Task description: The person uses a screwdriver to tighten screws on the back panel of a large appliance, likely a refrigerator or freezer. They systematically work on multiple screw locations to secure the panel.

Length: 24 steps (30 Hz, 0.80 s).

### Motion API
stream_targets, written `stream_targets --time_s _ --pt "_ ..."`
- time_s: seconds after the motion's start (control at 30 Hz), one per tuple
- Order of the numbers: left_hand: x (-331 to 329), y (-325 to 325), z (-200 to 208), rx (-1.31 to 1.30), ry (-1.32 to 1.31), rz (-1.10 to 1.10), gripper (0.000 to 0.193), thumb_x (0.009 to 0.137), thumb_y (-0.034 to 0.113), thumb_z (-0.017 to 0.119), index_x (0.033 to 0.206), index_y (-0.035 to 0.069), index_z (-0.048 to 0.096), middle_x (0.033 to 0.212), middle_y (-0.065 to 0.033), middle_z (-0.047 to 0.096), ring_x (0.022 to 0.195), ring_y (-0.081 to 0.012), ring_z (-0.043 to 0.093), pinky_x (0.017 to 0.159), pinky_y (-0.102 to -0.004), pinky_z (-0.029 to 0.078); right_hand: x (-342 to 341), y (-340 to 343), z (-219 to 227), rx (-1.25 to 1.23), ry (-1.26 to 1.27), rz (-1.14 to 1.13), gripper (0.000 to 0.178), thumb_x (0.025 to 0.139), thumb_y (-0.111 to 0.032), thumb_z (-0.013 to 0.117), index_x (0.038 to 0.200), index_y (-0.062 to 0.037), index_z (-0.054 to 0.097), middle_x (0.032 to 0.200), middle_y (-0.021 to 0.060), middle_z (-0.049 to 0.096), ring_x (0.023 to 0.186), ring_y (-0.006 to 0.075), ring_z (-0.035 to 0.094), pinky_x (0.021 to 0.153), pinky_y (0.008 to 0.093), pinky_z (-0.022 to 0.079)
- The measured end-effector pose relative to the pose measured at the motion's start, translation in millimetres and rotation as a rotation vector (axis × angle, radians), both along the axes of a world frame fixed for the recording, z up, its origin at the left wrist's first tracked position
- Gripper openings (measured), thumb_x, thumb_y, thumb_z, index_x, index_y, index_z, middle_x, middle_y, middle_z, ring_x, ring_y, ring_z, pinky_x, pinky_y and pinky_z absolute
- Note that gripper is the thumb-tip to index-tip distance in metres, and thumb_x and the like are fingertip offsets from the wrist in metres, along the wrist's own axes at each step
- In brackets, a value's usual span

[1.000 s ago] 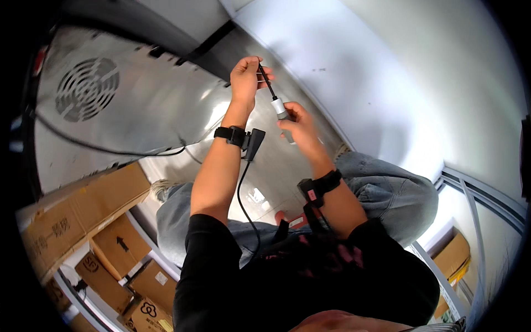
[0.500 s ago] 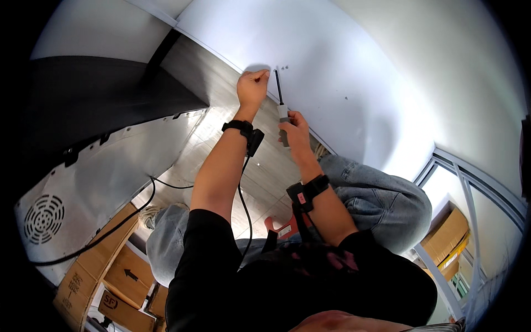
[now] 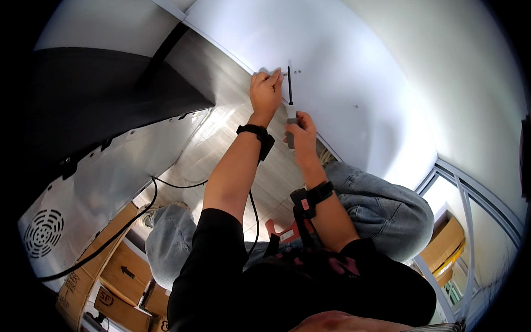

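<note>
My right hand (image 3: 304, 136) grips the grey handle of a screwdriver (image 3: 291, 88) whose long black shaft points away from me. The shaft lies over a large white panel (image 3: 337, 130), its tip close to a few small screw-like bits (image 3: 297, 71) on the surface. Just left of the shaft, my left hand (image 3: 266, 95) is closed in a pinch at the panel's near edge. Whatever its fingertips hold, if anything, is too small to name. Farther right on the panel is another small dark speck (image 3: 356, 105).
To the left stands a metal cabinet (image 3: 124, 160) with a round vent. A black cable (image 3: 108, 250) runs past it. Cardboard boxes (image 3: 128, 270) fill the lower left, and another box (image 3: 443, 243) stands at the right behind a metal frame (image 3: 481, 196). A red-handled object (image 3: 286, 234) lies near my lap.
Both hands and the screwdriver have shifted slightly right in the picture, and much of the scene with them. The screwdriver stands more upright in view. My grips look the same.
</note>
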State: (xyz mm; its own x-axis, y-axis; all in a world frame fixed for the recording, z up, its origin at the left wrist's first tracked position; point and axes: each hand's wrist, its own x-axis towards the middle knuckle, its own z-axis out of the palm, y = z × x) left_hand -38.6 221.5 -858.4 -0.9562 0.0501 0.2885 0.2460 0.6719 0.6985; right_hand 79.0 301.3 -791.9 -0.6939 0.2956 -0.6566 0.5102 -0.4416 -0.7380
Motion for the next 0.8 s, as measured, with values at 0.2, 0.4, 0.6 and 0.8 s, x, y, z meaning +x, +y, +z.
stream_targets --time_s 0.2,0.4,0.6,0.8 --pt "18 -47 24 0.447 -0.309 0.110 0.020 0.090 0.019 0.057 0.096 0.004 0.068 0.082 -0.0073 0.064 0.069 -0.0158 0.057 0.063 -0.0290 0.047 -2 -25 13 -0.021 0.083 0.134 0.035 0.072 -0.003 0.063 0.106 -0.0026 0.054 0.083 0.0044 0.056 0.066 0.0121 0.056 0.050 0.0273 0.050" --pt "38 -122 102 1.083 -0.737 0.181 0.032 0.100 0.025 0.035 0.119 0.006 0.053 0.096 -0.0073 0.065 0.079 -0.0151 0.061 0.070 -0.0283 0.048 12 -66 35 -0.082 0.190 0.482 0.032 0.073 -0.002 0.063 0.104 0.0016 0.054 0.081 0.0070 0.057 0.064 0.0125 0.056 0.051 0.0271 0.048" --pt "72 -168 146 1.048 -0.651 0.261 0.029 0.100 0.023 0.037 0.118 0.008 0.054 0.091 -0.0029 0.065 0.074 -0.0118 0.060 0.064 -0.0249 0.046 27 -95 66 -0.145 0.246 0.592 0.034 0.078 -0.001 0.061 0.110 0.0010 0.049 0.089 0.0098 0.058 0.070 0.0145 0.058 0.054 0.0276 0.048" --pt "76 -173 194 1.074 -0.541 0.257 0.024 0.098 0.023 0.045 0.113 0.009 0.057 0.086 -0.0019 0.066 0.070 -0.0099 0.060 0.060 -0.0223 0.047 32 -104 99 -0.313 0.317 0.531 0.036 0.084 -0.008 0.057 0.118 0.0010 0.049 0.091 0.0110 0.062 0.069 0.0154 0.061 0.051 0.0275 0.048"
